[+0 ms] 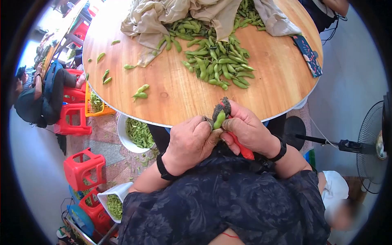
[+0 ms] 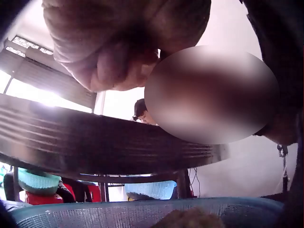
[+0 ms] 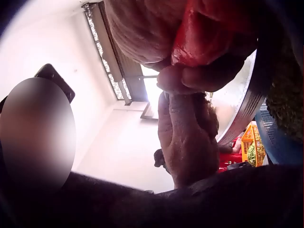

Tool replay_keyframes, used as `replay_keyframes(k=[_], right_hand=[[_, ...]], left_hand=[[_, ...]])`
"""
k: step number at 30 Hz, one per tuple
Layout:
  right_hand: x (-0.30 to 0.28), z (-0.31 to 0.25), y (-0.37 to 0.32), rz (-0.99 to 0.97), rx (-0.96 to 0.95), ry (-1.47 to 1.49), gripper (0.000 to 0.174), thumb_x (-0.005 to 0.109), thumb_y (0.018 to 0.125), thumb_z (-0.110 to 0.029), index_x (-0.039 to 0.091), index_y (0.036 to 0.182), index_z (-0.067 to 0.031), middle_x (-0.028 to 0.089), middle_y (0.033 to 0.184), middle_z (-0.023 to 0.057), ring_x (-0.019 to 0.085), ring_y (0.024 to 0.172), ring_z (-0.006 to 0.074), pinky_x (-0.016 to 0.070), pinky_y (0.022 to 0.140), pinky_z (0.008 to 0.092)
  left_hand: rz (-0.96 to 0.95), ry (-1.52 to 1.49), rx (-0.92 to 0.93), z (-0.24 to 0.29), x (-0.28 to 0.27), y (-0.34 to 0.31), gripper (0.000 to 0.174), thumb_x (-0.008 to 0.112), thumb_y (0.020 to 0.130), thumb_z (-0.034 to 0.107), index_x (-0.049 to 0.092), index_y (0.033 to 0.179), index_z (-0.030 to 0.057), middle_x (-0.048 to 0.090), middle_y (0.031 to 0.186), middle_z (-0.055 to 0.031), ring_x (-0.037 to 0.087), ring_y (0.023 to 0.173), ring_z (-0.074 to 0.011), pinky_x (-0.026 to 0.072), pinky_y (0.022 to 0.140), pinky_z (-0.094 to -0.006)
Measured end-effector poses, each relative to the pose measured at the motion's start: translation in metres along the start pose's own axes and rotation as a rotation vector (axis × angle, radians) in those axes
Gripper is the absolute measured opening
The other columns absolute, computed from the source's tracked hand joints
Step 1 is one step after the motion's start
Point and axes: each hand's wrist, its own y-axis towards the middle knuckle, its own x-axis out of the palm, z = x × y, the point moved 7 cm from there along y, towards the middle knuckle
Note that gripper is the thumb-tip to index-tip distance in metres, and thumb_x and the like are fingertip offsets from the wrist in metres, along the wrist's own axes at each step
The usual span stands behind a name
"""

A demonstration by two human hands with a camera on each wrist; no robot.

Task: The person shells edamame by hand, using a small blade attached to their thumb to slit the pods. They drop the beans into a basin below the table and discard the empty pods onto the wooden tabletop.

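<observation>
Above my lap at the table's near edge, both hands meet around a green soybean pod. My left hand pinches the pod with thumb and forefinger. With curled fingers, my right hand grips a tool with a smooth red handle and a dark, wrapped-looking part beside the pod. Fingers hide the tool's working end, so I cannot tell its kind. In the right wrist view the red handle sticks out among the fingers. The left wrist view shows the underside of my left hand.
A round wooden table bears a heap of pods, a beige cloth and a dark patterned case. Left below stand a white bucket of pods and red stools. A blue basket sits beneath my hands; a fan stands right.
</observation>
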Motion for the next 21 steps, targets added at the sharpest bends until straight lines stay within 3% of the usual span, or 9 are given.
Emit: replay_keyframes(k=[4, 7, 9, 13, 15, 16, 19, 21], right_hand=[[0.005, 0.000, 0.003, 0.043, 0.022, 0.009, 0.011, 0.037, 0.094, -0.011, 0.048, 0.096, -0.0082, 0.050, 0.062, 0.0006, 0.045, 0.038, 0.0077, 0.0369, 0.036, 0.0202], [0.009, 0.005, 0.005, 0.029, 0.049, 0.120, 0.011, 0.037, 0.095, -0.010, 0.048, 0.096, -0.0079, 0.050, 0.062, 0.0007, 0.045, 0.038, 0.0078, 0.0371, 0.035, 0.0203], [0.007, 0.007, 0.005, 0.025, 0.037, 0.096, 0.010, 0.038, 0.094, -0.010, 0.048, 0.098, -0.0081, 0.052, 0.063, 0.0025, 0.045, 0.037, 0.0093, 0.0377, 0.035, 0.0208], [-0.003, 0.004, 0.001, 0.030, 0.042, -0.113, 0.010, 0.046, 0.090, -0.010, 0.048, 0.099, -0.0057, 0.052, 0.062, 0.0037, 0.049, 0.042, 0.0120, 0.0392, 0.039, 0.0236], [-0.012, -0.031, -0.007, 0.300, -0.562, -0.746, 0.015, 0.053, 0.085, -0.008, 0.049, 0.098, -0.0027, 0.051, 0.062, 0.0088, 0.055, 0.050, 0.0185, 0.0416, 0.044, 0.0299], [-0.006, -0.037, -0.015, 0.304, -0.504, -0.774, 0.018, 0.058, 0.080, -0.006, 0.050, 0.095, -0.0003, 0.051, 0.063, 0.0139, 0.059, 0.057, 0.0278, 0.0437, 0.049, 0.0362], [0.012, -0.028, -0.014, 0.171, -0.592, -1.026, 0.016, 0.060, 0.078, -0.007, 0.050, 0.089, -0.0004, 0.053, 0.065, 0.0159, 0.058, 0.058, 0.0332, 0.0446, 0.050, 0.0380], [0.012, -0.029, -0.013, 0.122, -0.599, -1.008, 0.016, 0.062, 0.076, -0.007, 0.049, 0.082, -0.0012, 0.053, 0.064, 0.0179, 0.056, 0.058, 0.0370, 0.0448, 0.050, 0.0404]], left_hand=[[0.016, -0.122, -0.068, -0.012, 0.006, -0.006, 0.023, 0.065, 0.084, 0.013, 0.048, 0.071, 0.0037, 0.046, 0.062, -0.0126, 0.050, 0.053, -0.0306, 0.0395, 0.046, -0.0360], [0.040, -0.336, -0.152, -0.018, 0.005, -0.010, 0.024, 0.056, 0.092, 0.013, 0.049, 0.071, 0.0029, 0.047, 0.061, -0.0092, 0.048, 0.050, -0.0230, 0.0378, 0.046, -0.0321], [-0.016, -0.833, -0.551, -0.038, 0.020, -0.022, 0.027, 0.048, 0.097, 0.014, 0.049, 0.072, 0.0027, 0.049, 0.063, -0.0050, 0.046, 0.051, -0.0143, 0.0362, 0.046, -0.0294], [-0.075, -0.833, -0.416, -0.028, 0.011, -0.016, 0.030, 0.044, 0.098, 0.014, 0.049, 0.071, 0.0025, 0.051, 0.063, -0.0024, 0.044, 0.053, -0.0097, 0.0359, 0.047, -0.0277], [-0.111, -0.728, -0.404, -0.030, 0.009, -0.021, 0.032, 0.044, 0.098, 0.014, 0.049, 0.069, 0.0025, 0.049, 0.059, -0.0023, 0.044, 0.051, -0.0107, 0.0360, 0.047, -0.0271], [-0.111, -0.730, -0.406, -0.031, 0.008, -0.022, 0.032, 0.044, 0.098, 0.014, 0.049, 0.069, 0.0025, 0.049, 0.059, -0.0023, 0.044, 0.051, -0.0107, 0.0360, 0.047, -0.0271], [-0.227, -0.683, -0.337, -0.027, 0.008, -0.022, 0.033, 0.043, 0.097, 0.014, 0.048, 0.066, 0.0023, 0.048, 0.057, -0.0015, 0.043, 0.050, -0.0105, 0.0357, 0.047, -0.0263], [-0.352, -0.920, -0.370, -0.025, 0.014, -0.025, 0.033, 0.044, 0.096, 0.014, 0.049, 0.066, 0.0018, 0.048, 0.057, -0.0009, 0.043, 0.051, -0.0090, 0.0350, 0.047, -0.0256]])
